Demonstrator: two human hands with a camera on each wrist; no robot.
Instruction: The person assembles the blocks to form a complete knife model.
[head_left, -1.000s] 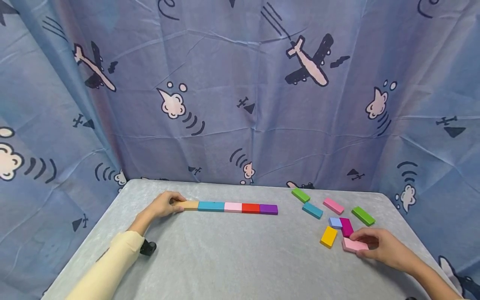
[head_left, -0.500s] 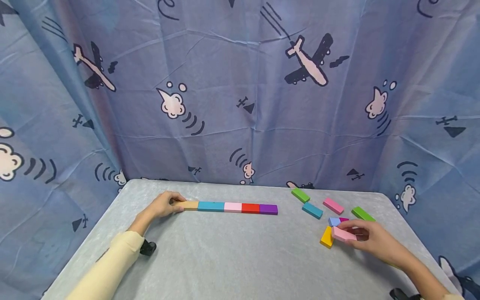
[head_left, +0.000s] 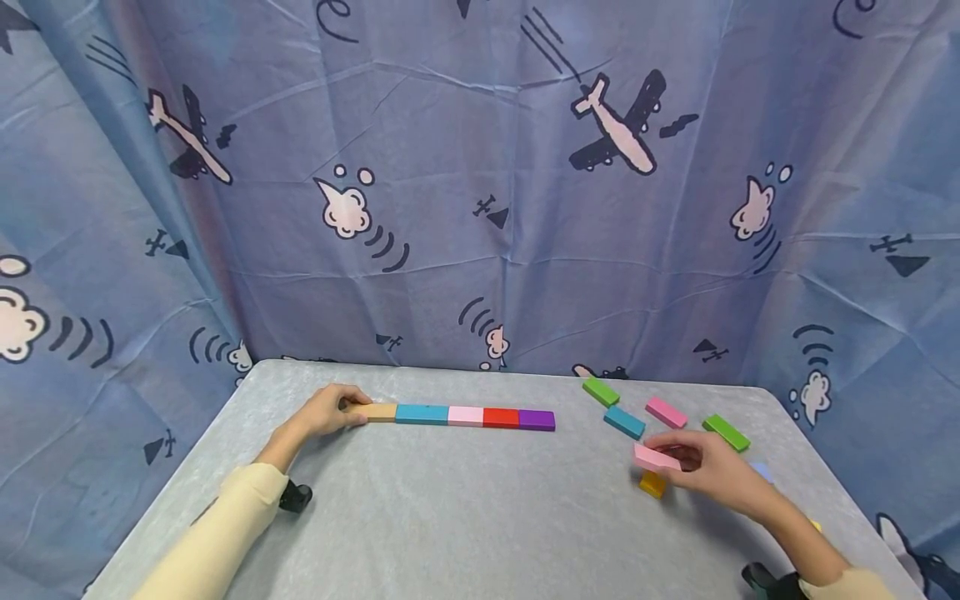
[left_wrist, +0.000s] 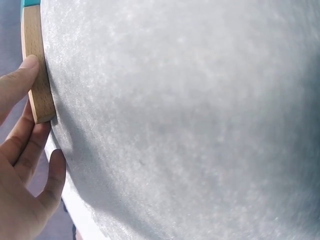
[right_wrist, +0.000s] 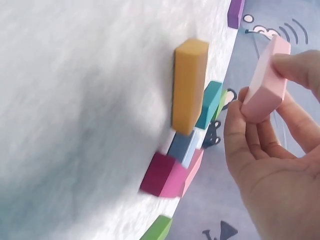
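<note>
At the far left of the table my left hand (head_left: pixel 330 410) pinches the free end of a plain wooden block (head_left: pixel 381 412). In the left wrist view the thumb lies on the wooden block (left_wrist: pixel 37 75), with fingers at its lower end. That block begins a straight row continuing with teal (head_left: pixel 422 414), light pink (head_left: pixel 466 416), red (head_left: pixel 501 417) and purple (head_left: pixel 537 420) blocks. My right hand (head_left: pixel 720 471) holds a separate light pink block (head_left: pixel 654 457) between thumb and fingers, above a yellow block (head_left: pixel 652 484). A magenta block (right_wrist: pixel 164 175) is hidden behind this hand in the head view.
Around the right hand lie a teal block (head_left: pixel 624 422), a pink block (head_left: pixel 666 412), two green blocks (head_left: pixel 601 392) (head_left: pixel 726 432) and a light blue block (head_left: pixel 762 471). A bit of yellow (head_left: pixel 816 525) shows beside the right forearm. A patterned curtain (head_left: pixel 420 208) hangs behind the table.
My right hand has lifted the light pink block and carried it left and slightly away from me, over the yellow block. My left hand and the row stay in place.
</note>
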